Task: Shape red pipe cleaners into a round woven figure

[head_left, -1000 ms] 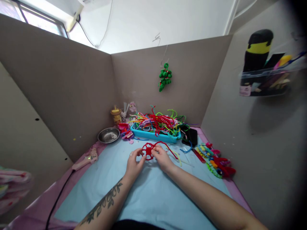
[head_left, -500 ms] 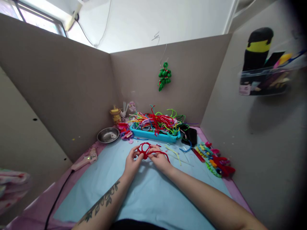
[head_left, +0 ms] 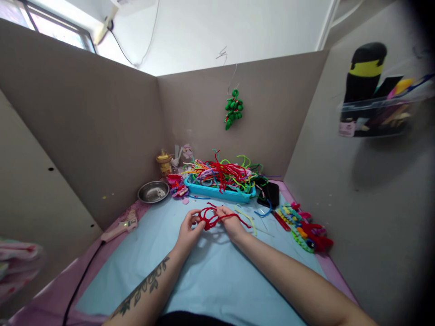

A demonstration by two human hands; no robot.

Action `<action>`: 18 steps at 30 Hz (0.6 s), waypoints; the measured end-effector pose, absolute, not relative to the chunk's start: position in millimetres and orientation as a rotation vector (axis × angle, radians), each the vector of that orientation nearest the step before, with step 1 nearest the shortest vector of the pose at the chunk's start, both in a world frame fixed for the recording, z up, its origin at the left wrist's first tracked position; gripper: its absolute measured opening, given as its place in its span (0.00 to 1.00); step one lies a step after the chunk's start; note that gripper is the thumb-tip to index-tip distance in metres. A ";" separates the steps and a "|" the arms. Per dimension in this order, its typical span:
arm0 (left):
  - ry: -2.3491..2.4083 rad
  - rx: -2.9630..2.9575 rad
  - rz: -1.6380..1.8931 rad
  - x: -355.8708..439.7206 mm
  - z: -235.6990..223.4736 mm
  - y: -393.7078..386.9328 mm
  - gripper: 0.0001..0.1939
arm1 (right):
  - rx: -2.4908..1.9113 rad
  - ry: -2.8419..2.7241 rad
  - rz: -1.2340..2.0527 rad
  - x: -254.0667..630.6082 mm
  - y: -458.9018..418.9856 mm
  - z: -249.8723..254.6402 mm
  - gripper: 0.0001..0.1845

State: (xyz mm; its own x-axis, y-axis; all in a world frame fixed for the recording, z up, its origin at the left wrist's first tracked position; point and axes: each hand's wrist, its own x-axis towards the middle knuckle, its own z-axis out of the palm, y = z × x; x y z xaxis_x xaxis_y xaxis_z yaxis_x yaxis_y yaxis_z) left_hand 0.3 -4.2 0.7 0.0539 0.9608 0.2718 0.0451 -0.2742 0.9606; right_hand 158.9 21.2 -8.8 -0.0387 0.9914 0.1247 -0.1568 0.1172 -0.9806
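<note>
Both my hands hold a looped piece of red pipe cleaners (head_left: 208,223) above the blue cloth. My left hand (head_left: 190,228) pinches its gathered lower left part between thumb and fingers. Closed on a red strand at the right side is my right hand (head_left: 231,224); a loose end sticks out past it to the right. Several open loops show between the hands. Behind them stands a blue tray (head_left: 220,193) heaped with pipe cleaners (head_left: 224,172) in many colours.
A metal bowl (head_left: 153,192) and a glue gun (head_left: 120,227) with a black cord lie left. On the right are a black phone (head_left: 271,194), a red-handled tool (head_left: 281,221) and colourful pipe-cleaner pieces (head_left: 301,228). Grey panels (head_left: 197,108) enclose the table; a green ornament (head_left: 234,110) hangs behind.
My right hand has moved right, away from my left, drawing the red strand with it. The loops between the hands are spread wider. My left hand has barely moved.
</note>
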 end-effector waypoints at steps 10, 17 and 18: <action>1.157 1.503 1.417 0.2 -0.2 -1.9 0.18 | -1.005 -1.187 1.159 161.6 19.6 -5.7 0.14; 1.172 1.426 1.399 -0.5 -1.6 0.9 0.22 | -1.039 -1.444 1.015 157.1 12.1 -2.7 0.10; 1.154 1.432 1.384 0.1 -1.2 0.1 0.22 | -1.046 -1.448 1.030 155.6 11.1 -3.4 0.11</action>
